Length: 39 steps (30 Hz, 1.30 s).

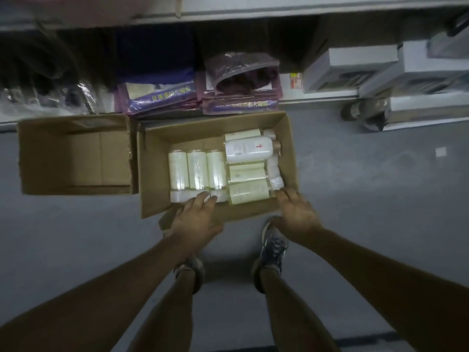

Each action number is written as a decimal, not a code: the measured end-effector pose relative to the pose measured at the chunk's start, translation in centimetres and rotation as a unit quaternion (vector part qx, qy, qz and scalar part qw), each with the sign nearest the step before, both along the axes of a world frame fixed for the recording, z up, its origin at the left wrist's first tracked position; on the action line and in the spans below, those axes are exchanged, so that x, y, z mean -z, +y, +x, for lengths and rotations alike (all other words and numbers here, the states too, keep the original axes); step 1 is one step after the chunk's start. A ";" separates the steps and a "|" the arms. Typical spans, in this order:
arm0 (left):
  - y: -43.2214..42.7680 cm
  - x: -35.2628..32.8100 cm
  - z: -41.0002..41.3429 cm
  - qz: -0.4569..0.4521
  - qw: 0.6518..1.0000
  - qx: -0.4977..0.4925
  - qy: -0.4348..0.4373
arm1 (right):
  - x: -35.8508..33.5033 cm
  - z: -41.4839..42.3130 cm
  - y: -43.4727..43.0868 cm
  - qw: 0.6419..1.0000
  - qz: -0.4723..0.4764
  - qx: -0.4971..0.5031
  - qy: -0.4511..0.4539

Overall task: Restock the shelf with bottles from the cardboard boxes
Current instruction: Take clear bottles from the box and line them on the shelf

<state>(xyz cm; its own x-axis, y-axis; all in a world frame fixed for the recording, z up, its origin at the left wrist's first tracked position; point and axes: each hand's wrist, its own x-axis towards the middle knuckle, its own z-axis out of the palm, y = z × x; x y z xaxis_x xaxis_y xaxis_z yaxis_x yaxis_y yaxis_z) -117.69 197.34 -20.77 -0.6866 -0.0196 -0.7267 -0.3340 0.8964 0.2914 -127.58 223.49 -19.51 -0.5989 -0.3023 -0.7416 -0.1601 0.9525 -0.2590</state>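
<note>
An open brown cardboard box (152, 174) stands on the grey floor (355, 199) in the middle of the frame. Inside it lie pale cream bottles in clear wrap (196, 170), and a white bottle with a pink mark (247, 149) lies on top of others at the right. An empty brown cardboard box (76, 158) stands just beside it at the left. The left hand (195, 222) reaches over the near wall, its fingers fairly straight and close together, resting on the wrapped bottles. The right hand (295, 214) holds the near right corner, fingers bent over the rim. Purple packets (162, 97) lie on the low grey shelf (317, 99) above.
</note>
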 end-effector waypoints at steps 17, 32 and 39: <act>5.0 21.4 -8.0 0.109 0.990 0.092 0.011 | 16.0 -3.8 -0.7 0.999 -0.017 0.000 0.042; 4.8 23.0 -10.0 0.081 0.984 0.155 0.002 | 15.2 -2.9 -2.1 0.991 -0.081 0.067 0.080; 4.2 22.2 -9.2 0.068 0.982 0.177 0.013 | 15.6 -2.6 -2.8 0.990 -0.077 0.084 0.076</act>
